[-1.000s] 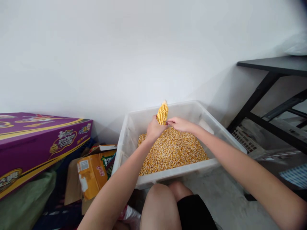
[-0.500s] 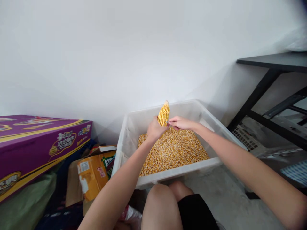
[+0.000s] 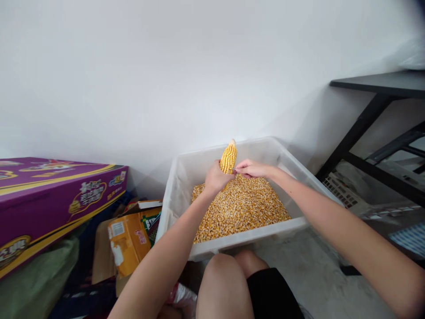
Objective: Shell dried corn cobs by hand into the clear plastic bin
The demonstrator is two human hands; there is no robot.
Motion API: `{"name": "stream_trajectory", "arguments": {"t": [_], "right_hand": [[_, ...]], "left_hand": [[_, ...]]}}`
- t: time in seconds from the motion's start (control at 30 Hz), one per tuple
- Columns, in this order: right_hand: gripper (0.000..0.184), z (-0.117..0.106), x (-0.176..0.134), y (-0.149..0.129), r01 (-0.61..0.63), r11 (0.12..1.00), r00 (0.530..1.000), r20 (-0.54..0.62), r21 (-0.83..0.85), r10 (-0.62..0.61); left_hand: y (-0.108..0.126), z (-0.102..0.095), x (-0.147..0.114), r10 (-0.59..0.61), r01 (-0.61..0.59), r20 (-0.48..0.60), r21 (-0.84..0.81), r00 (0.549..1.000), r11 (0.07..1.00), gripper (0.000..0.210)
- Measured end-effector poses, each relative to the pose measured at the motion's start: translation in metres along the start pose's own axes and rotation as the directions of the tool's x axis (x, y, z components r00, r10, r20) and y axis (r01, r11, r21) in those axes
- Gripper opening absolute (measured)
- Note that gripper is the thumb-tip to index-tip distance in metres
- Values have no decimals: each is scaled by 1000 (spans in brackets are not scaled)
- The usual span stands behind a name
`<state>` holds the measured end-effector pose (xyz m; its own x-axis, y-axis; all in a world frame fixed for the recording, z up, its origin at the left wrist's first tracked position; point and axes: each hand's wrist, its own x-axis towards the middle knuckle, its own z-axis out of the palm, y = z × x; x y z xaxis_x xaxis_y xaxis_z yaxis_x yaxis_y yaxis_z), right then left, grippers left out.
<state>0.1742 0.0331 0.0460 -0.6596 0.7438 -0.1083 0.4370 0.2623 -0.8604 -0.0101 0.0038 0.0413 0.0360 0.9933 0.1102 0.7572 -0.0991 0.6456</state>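
My left hand is closed round the lower part of an ear of corn, which stands nearly upright with its pale tip up. Rows of yellow kernels cover the side I see; its lower end is hidden by the hand. Against the ear's lower right side, my right hand pinches a small thin tool, mostly covered by the fingers and too small to name. Both hands are over a white plastic tub holding a heap of loose corn kernels.
Left of the tub lie a torn orange carton and a large purple box. A black table with slanted legs stands at the right, a white plastic basket beneath it. A white wall rises behind the tub.
Very little differs. The ear and both hands appear shifted slightly to the right, and the right fingers stay close against the ear's lower side.
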Motion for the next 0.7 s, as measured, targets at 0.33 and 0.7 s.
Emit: {"name": "stream_trajectory", "arguments": {"t": [0.33,0.7], "right_hand": [[23,12,8,-1,-156,987,982,-102,44,160],[21,26,9,-11,-192,971,956,-249,-141,153]], "left_hand": [[6,-1,-7,-10,19,-50,166,999,986,61],[13,4,-12,-42,48,-26,340,999,939,54]]}}
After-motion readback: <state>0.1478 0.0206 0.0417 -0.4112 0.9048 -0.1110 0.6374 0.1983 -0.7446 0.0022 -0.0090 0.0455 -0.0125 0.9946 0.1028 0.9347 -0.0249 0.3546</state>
